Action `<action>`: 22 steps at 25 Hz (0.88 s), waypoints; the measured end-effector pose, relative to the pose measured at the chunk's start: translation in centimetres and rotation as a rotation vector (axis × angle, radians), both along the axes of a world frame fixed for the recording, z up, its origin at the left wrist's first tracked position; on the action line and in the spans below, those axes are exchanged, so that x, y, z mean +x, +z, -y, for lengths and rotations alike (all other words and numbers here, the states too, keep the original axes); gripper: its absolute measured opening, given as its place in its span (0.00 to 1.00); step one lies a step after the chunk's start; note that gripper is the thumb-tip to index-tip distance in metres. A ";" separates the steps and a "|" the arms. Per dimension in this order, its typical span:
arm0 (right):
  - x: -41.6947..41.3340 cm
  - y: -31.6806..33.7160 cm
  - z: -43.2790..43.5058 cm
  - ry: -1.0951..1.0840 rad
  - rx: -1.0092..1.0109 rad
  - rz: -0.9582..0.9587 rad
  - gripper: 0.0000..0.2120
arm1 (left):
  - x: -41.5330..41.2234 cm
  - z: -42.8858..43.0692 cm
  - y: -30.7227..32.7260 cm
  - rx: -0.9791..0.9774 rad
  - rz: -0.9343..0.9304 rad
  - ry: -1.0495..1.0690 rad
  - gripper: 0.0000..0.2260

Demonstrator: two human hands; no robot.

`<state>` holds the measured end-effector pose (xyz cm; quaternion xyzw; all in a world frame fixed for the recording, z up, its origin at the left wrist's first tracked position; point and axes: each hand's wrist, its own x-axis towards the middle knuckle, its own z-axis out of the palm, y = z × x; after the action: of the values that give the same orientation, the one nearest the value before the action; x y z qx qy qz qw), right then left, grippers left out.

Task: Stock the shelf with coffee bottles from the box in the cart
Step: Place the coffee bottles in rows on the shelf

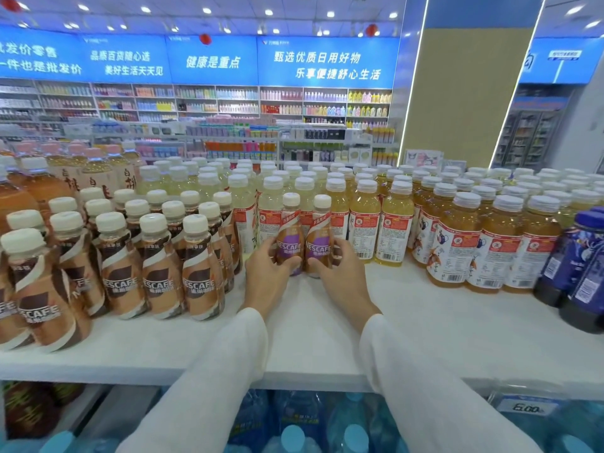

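Head view: two purple-labelled coffee bottles stand upright and touching on the white shelf, in the gap between the brown coffee bottles and the rows of yellow drinks. The left hand grips the left bottle low on its body, fingers curled round the far side and thumb across the front. The right hand holds the right bottle the same way, so both sets of fingers are clamped on bottles, not spread. Both bottle bases look to be on the shelf or just at it; I cannot tell whether the full weight is down.

Progress, as a judgement: these two are the only purple-labelled bottles in sight, so the stocking looks to be near its start. A broad bare strip of shelf in front of the pair and to their right leaves room for many more. The box and the cart are out of view, so how many bottles remain cannot be told. What is left for this pair is to let go with them square against the yellow drinks behind.

Elsewhere: dark blue bottles at the far right of the shelf, water bottles on the level below, and a price tag on the shelf edge.
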<state>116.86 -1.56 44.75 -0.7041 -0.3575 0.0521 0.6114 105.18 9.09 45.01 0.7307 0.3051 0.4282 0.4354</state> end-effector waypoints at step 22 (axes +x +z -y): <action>-14.1 -1.0 19.2 0.225 -0.072 0.038 0.18 | -18.7 18.0 -2.4 0.090 -0.085 0.324 0.22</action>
<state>102.76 -20.72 43.77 -0.6816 -0.4439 0.1199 0.5692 86.45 -8.89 42.63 0.7081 0.4179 0.4746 0.3143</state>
